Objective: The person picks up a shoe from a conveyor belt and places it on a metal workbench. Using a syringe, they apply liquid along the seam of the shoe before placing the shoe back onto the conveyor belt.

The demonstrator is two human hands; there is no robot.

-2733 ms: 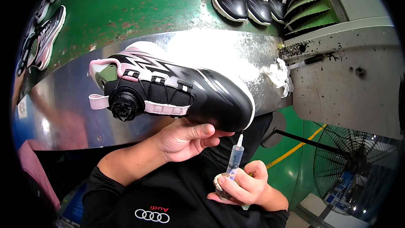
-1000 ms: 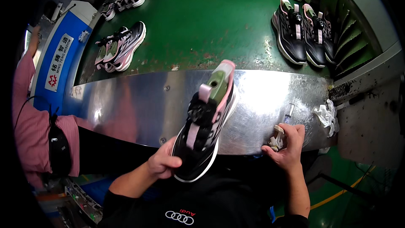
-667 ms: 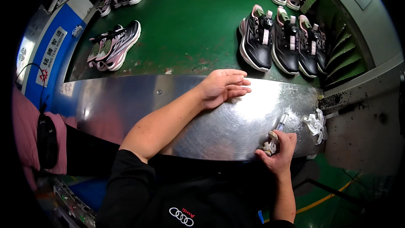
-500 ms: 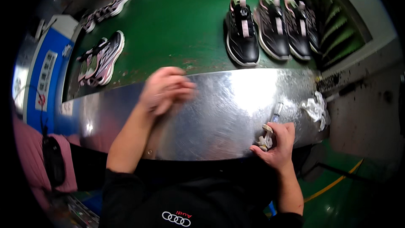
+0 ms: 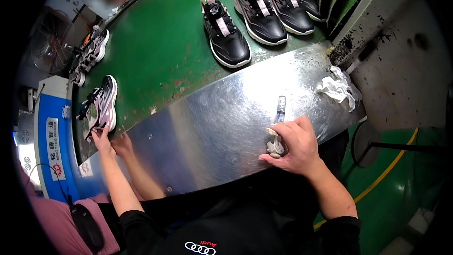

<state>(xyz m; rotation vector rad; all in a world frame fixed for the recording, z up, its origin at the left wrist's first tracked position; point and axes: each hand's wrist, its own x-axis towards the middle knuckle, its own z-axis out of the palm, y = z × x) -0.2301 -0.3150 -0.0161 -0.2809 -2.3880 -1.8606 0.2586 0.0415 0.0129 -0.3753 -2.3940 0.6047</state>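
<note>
At the left, a black, pink and white sports shoe [image 5: 101, 106] stands on the green surface. My left hand [image 5: 103, 142] reaches to its heel, with the fingers closed on the heel's edge. My right hand [image 5: 301, 146] is wrapped round the back end of a syringe [image 5: 281, 108] above the metal plate. The syringe has a clear, marked barrel pointing away from me. Whitish, crusted pieces show at its plunger end, between my thumb and fingers. Its tip is hard to make out.
Several black and pink shoes [image 5: 226, 38] stand in a row at the far right. A crumpled white cloth [image 5: 340, 87] lies at the right end of the shiny metal plate [image 5: 212, 127]. A blue and white machine [image 5: 53, 127] stands at the left, with more shoes [image 5: 94, 49] farther back.
My left hand has moved left from above the metal plate to the shoe's heel. My right hand still holds the syringe. The view has turned toward the left.
</note>
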